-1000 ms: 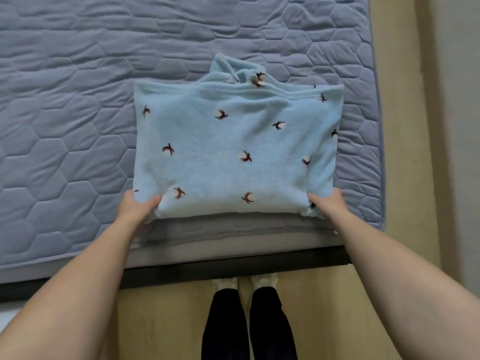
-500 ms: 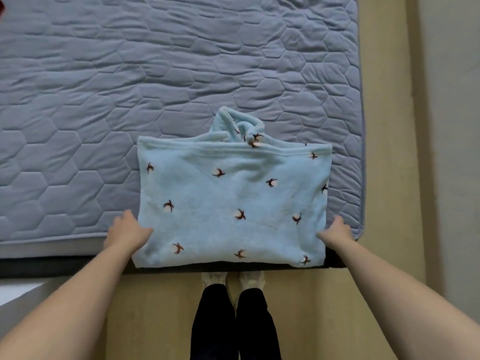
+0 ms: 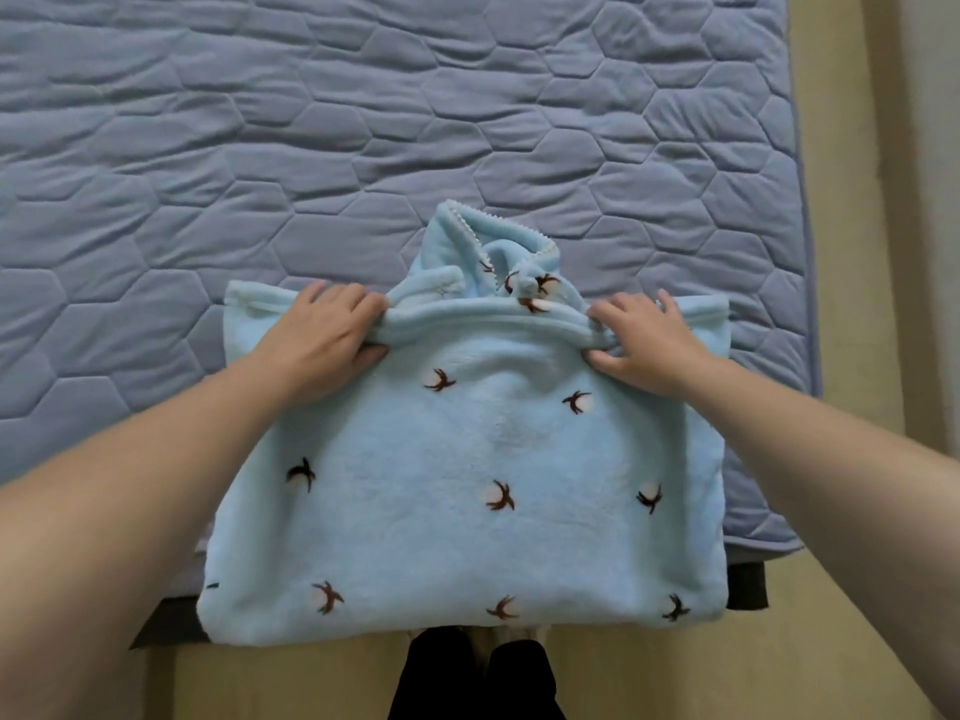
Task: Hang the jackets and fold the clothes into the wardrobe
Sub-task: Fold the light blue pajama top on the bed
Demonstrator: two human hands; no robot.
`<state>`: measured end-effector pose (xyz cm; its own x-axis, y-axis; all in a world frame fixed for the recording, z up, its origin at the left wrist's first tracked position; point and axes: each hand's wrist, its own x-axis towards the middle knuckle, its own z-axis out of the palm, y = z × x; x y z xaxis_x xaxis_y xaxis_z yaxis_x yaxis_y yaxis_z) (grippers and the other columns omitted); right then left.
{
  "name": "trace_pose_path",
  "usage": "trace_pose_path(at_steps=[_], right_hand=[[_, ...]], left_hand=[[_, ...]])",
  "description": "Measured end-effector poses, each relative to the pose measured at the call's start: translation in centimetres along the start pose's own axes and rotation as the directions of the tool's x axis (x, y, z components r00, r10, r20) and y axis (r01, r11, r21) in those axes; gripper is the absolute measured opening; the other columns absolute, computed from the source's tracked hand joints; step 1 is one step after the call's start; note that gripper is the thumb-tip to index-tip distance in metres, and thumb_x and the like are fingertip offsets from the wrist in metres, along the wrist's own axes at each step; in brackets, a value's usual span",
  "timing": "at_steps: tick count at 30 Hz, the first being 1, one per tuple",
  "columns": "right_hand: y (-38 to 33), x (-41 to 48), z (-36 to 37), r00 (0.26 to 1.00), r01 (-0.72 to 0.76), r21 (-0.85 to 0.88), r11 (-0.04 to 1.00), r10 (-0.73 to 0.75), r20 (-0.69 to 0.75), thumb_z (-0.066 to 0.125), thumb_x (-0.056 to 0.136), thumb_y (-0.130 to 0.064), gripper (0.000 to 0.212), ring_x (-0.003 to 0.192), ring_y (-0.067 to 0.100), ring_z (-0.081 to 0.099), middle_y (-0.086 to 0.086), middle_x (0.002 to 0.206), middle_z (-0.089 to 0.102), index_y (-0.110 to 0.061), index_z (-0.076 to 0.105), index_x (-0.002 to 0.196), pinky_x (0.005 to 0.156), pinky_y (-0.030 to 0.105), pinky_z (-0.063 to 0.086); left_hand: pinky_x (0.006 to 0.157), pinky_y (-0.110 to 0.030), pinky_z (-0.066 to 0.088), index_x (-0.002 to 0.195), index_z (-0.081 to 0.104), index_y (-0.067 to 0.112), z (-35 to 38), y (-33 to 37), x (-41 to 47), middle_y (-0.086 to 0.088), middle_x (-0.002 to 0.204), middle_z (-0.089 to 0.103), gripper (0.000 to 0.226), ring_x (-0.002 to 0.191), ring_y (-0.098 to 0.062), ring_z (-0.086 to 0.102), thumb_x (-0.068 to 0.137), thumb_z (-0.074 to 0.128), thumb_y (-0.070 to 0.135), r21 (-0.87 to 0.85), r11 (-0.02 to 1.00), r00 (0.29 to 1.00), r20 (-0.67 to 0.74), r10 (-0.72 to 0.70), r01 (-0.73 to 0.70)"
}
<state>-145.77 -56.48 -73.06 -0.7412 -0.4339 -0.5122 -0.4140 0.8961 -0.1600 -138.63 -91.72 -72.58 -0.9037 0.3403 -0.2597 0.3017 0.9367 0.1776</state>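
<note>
A light blue fleece garment [image 3: 467, 485] with small brown-and-white flower prints lies folded into a rectangle on the near edge of the bed. Its near edge hangs slightly past the mattress edge. The collar [image 3: 488, 252] with white trim sticks out at the far side. My left hand [image 3: 327, 335] grips the far folded edge left of the collar, thumb under the fold. My right hand [image 3: 644, 340] grips the same edge right of the collar, fingers on top and thumb below.
The garment rests on a grey-blue quilted mattress [image 3: 311, 122] with a hexagon pattern. A dark bed frame [image 3: 748, 584] shows at the near edge. Beige floor [image 3: 841, 304] runs along the right and below, where my dark trouser legs [image 3: 472, 678] stand.
Both hands left the garment's near corners and reached across to its far folded edge, where they now grip it. The garment slid nearer, over the bed's edge.
</note>
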Motion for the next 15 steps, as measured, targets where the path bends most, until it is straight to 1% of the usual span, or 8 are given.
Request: trace_pose_path(at_steps=[2,4,6,8,9,12,13,15], right_hand=[[0.0,-0.4,-0.4,0.993,0.08,-0.002,0.997,-0.08,-0.088,0.058,0.085,-0.033,0.029,0.104,0.029,0.052,0.006,0.108,0.053,-0.017,0.055,0.109,0.102,0.044,0.026],[-0.1,-0.8,-1.4,0.958,0.15,0.014,0.989,-0.142,-0.248,0.054,0.082,-0.028,0.023,0.086,0.032,0.057,0.01,0.095,0.056,-0.01,0.058,0.094,0.085,0.04,0.035],[0.0,-1.1,-3.1,0.914,0.146,0.026,0.989,-0.124,-0.387,0.043,0.078,-0.032,0.031,0.073,0.033,0.057,0.013,0.086,0.057,-0.006,0.058,0.086,0.075,0.038,0.035],[0.3,-0.5,-4.9,0.896,0.095,0.04,0.995,-0.068,-0.438,0.04,0.078,-0.033,0.033,0.073,0.033,0.055,0.014,0.086,0.056,-0.006,0.058,0.086,0.073,0.037,0.031],[0.5,0.1,-5.5,0.914,0.06,0.016,0.998,-0.049,-0.403,0.043,0.08,-0.032,0.031,0.077,0.032,0.055,0.013,0.088,0.055,-0.007,0.058,0.088,0.074,0.036,0.029],[-0.2,2.6,-5.4,0.999,0.023,0.003,1.0,-0.023,-0.039,0.047,0.09,-0.042,0.025,0.092,0.027,0.052,0.003,0.099,0.052,-0.018,0.055,0.091,0.081,0.036,0.028],[-0.9,3.5,-5.2,0.999,-0.031,0.1,0.995,0.027,0.043,0.045,0.092,-0.046,0.026,0.093,0.024,0.051,0.001,0.098,0.051,-0.021,0.053,0.09,0.081,0.036,0.029],[-2.6,5.6,-5.4,0.985,-0.157,0.459,0.874,0.175,0.004,0.041,0.094,-0.048,0.027,0.092,0.021,0.051,-0.001,0.097,0.054,-0.022,0.05,0.092,0.077,0.033,0.033]], left_hand=[[0.067,-0.044,0.043,0.091,0.057,-0.002,-1.2,-0.2,-0.5,-0.022,0.083,0.055,0.027,0.069,-0.037,0.056,0.075,0.075,0.01,-0.034,0.992,0.993,-0.033,0.117,-0.119],[0.055,-0.041,0.044,0.086,0.051,0.001,-2.9,-0.9,-0.4,-0.022,0.076,0.052,0.02,0.055,-0.034,0.053,0.077,0.067,0.008,-0.016,0.977,0.974,-0.081,0.21,-0.212],[0.057,-0.041,0.046,0.088,0.042,0.008,-4.9,-1.8,0.2,-0.022,0.079,0.052,0.015,0.054,-0.035,0.052,0.081,0.048,0.02,0.015,0.98,0.971,-0.132,0.198,-0.197],[0.065,-0.042,0.044,0.089,0.044,0.006,-6.3,-2.8,1.3,-0.022,0.085,0.053,0.02,0.06,-0.036,0.054,0.081,0.041,0.024,0.038,0.993,0.981,-0.156,0.115,-0.111],[0.07,-0.042,0.041,0.091,0.048,0.005,-6.5,-3.1,2.0,-0.021,0.089,0.055,0.023,0.066,-0.036,0.056,0.08,0.043,0.025,0.062,0.996,0.988,-0.137,0.075,-0.067],[0.088,-0.042,0.034,0.104,0.05,0.013,-5.5,-2.7,4.5,-0.011,0.107,0.054,0.032,0.099,-0.029,0.055,0.082,0.053,0.036,0.122,0.991,0.996,0.068,-0.058,0.05],[0.093,-0.042,0.033,0.111,0.049,0.015,-5.1,-2.2,5.4,-0.009,0.115,0.052,0.039,0.108,-0.027,0.052,0.083,0.055,0.041,0.087,0.989,0.985,0.112,-0.132,0.123],[0.096,-0.041,0.032,0.123,0.046,0.016,-4.6,-1.2,7.5,-0.007,0.125,0.05,0.048,0.116,-0.027,0.048,0.083,0.057,0.04,-0.088,0.977,0.981,0.038,-0.192,0.195]])
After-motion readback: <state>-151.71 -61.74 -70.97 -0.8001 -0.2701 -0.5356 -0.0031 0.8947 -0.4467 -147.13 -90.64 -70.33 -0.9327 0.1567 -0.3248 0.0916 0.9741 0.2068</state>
